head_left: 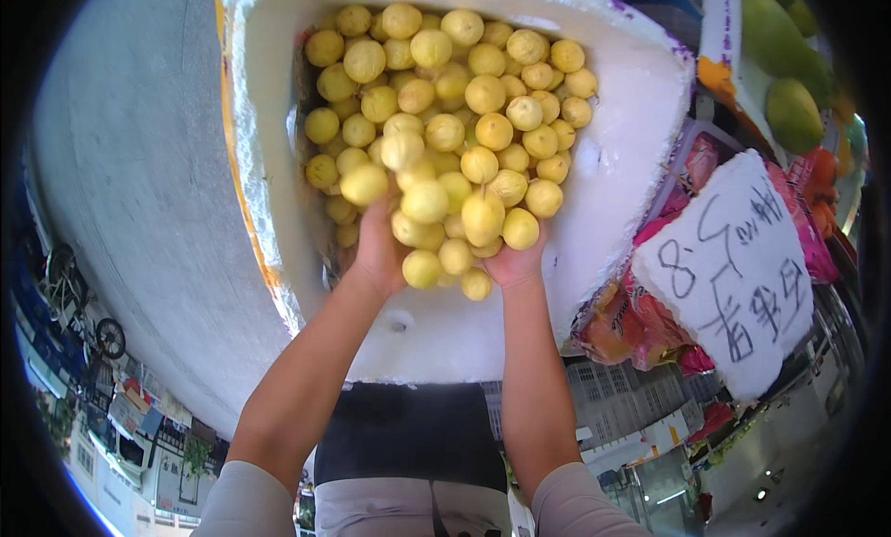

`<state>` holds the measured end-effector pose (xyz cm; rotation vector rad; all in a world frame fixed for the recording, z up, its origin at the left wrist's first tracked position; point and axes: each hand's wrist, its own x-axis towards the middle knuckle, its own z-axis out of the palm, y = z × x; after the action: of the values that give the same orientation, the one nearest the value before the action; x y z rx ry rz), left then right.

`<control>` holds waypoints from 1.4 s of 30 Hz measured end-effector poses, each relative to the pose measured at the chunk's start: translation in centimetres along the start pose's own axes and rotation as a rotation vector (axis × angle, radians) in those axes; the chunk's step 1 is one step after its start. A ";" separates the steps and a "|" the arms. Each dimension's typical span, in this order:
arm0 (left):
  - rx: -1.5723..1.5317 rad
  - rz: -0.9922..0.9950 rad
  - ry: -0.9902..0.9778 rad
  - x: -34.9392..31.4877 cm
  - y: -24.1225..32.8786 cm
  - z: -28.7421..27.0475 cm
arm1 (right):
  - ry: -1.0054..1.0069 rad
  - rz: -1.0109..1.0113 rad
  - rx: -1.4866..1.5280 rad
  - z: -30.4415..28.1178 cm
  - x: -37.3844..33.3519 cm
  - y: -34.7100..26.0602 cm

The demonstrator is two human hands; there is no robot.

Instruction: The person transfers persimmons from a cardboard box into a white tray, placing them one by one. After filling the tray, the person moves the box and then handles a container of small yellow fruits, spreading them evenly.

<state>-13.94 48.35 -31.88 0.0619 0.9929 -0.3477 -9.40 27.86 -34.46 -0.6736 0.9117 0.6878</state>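
Note:
A white foam box (617, 156) in front of me holds a heap of round yellow fruits (484, 94), some with wrinkled skin, which look like passion fruits. My left hand (377, 255) is cupped under the near left side of the heap. On the near right side my right hand (516, 260) curves round it from below. Between them the two hands hold a pile of the yellow passion fruits (424, 203), pressed against the rest. Most of my fingers are hidden beneath the fruit.
Beside the box on the right, a handwritten white foam sign (729, 272) leans over pink-wrapped fruit (631, 328). Large green fruits (794, 115) fill another box at the far right. Grey pavement (139, 147) runs along the left, with a parked bicycle or motorbike wheel (109, 337) beyond.

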 end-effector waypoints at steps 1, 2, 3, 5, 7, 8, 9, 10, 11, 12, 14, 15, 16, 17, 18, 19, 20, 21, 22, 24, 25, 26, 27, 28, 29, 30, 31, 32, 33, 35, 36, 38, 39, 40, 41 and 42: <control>-0.034 -0.017 -0.058 -0.1 1.3 2.0 | 0.016 -0.011 -0.063 0.9 0.0 -0.2; -0.068 -0.035 -0.115 -0.5 2.7 4.0 | 0.034 -0.023 -0.127 1.7 0.0 -0.3; -0.076 -0.024 -0.153 -1.4 4.0 6.1 | 0.070 -0.054 -0.153 5.8 -0.9 -0.8; 0.053 0.075 -0.128 -3.1 5.7 8.3 | 0.018 -0.063 -0.190 9.8 -3.2 -2.2; 0.315 0.174 0.042 -4.9 6.6 10.1 | 0.113 -0.029 -0.229 10.2 -4.8 -2.7; 0.487 0.327 0.104 -5.6 7.1 10.7 | 0.153 -0.174 -0.462 10.2 -5.3 -3.0; 0.658 0.476 0.171 -6.5 7.6 10.8 | 0.195 -0.314 -0.695 10.7 -6.1 -3.2; 0.833 0.624 0.236 -7.0 7.9 10.8 | 0.198 -0.536 -0.906 11.4 -6.5 -3.8; 0.900 0.754 0.247 -7.0 8.4 10.8 | 0.251 -0.766 -1.118 12.1 -7.0 -4.4; 0.967 0.883 0.257 -6.3 9.2 10.8 | 0.284 -0.883 -1.251 12.3 -6.4 -5.4; 1.207 1.049 0.340 -4.2 10.9 10.5 | 0.355 -1.109 -1.518 12.7 -4.0 -7.7; 1.378 1.092 0.414 -2.6 12.0 10.2 | 0.343 -1.158 -1.526 12.9 -2.1 -8.7; 1.537 1.165 0.456 -1.0 12.7 9.9 | 0.341 -1.203 -1.534 13.0 -0.2 -9.6; 1.685 1.248 0.522 0.4 13.4 9.5 | 0.370 -1.167 -1.570 13.6 1.5 -10.1; 1.811 1.377 0.553 2.0 13.9 9.2 | 0.401 -1.135 -1.607 14.1 3.5 -10.8; 1.937 1.517 0.560 3.5 14.0 9.3 | 0.447 -1.229 -1.665 12.9 6.5 -11.8; 2.022 1.466 0.553 4.3 14.2 9.2 | 0.482 -1.321 -1.706 12.3 8.3 -12.2; 2.105 1.419 0.534 5.0 14.4 9.5 | 0.535 -1.416 -1.744 11.5 10.0 -12.7; 2.184 1.367 0.542 4.7 14.8 10.0 | 0.563 -1.515 -1.761 12.5 10.7 -12.7; 2.279 0.968 0.626 3.7 15.4 13.0 | 0.504 -1.516 -1.994 13.5 10.7 -13.0; 2.321 0.749 0.633 2.4 15.3 15.8 | 0.413 -1.397 -2.205 14.0 10.0 -13.5; 2.349 0.537 0.634 1.6 15.1 17.3 | 0.316 -1.268 -2.405 14.8 9.2 -14.1; 2.393 0.818 0.624 2.1 15.2 16.0 | 0.355 -1.301 -2.341 15.5 8.9 -13.7; 2.456 0.704 0.568 2.6 15.8 16.1 | 0.404 -1.328 -2.275 15.8 8.7 -13.5; 2.514 0.589 0.511 3.2 16.6 16.5 | 0.556 -1.459 -2.155 15.1 9.8 -12.5; 2.571 0.469 0.452 3.6 16.9 16.8 | 0.705 -1.579 -2.022 14.6 10.7 -11.5; 2.566 0.491 0.468 3.6 17.0 16.3 | 0.684 -1.393 -1.972 15.0 10.3 -9.6; 2.555 0.514 0.500 3.5 16.9 15.2 | 0.642 -1.217 -1.916 15.7 8.9 -7.1; 2.548 0.548 0.511 3.5 16.5 14.5 | 0.564 -1.119 -1.831 15.5 7.7 -5.9; 2.429 0.698 0.500 2.7 14.9 12.3 | 0.394 -0.992 -1.625 14.1 5.9 -4.1; 2.333 0.747 0.510 1.8 13.8 11.5 | 0.308 -0.888 -1.633 13.3 5.0 -3.7; 2.131 0.659 0.459 0.1 12.6 9.8 | 0.148 -0.684 -1.643 11.5 3.1 -3.3; 1.995 0.652 0.406 -0.9 11.4 8.7 | 0.090 -0.673 -1.628 10.5 2.7 -2.8; 1.858 0.628 0.378 -1.6 9.9 7.2 | 0.031 -0.660 -1.612 9.3 2.6 -2.0; 1.838 0.597 0.362 -2.2 8.2 5.3 | -0.033 -0.645 -1.598 7.9 2.4 -1.1; 1.889 0.650 0.245 -2.2 6.5 2.4 | -0.024 -0.687 -1.682 6.1 2.0 0.0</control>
<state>-11.05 54.54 -29.40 2.1094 0.5049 -0.5614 -5.69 32.97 -33.54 -2.2996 -0.1923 0.7063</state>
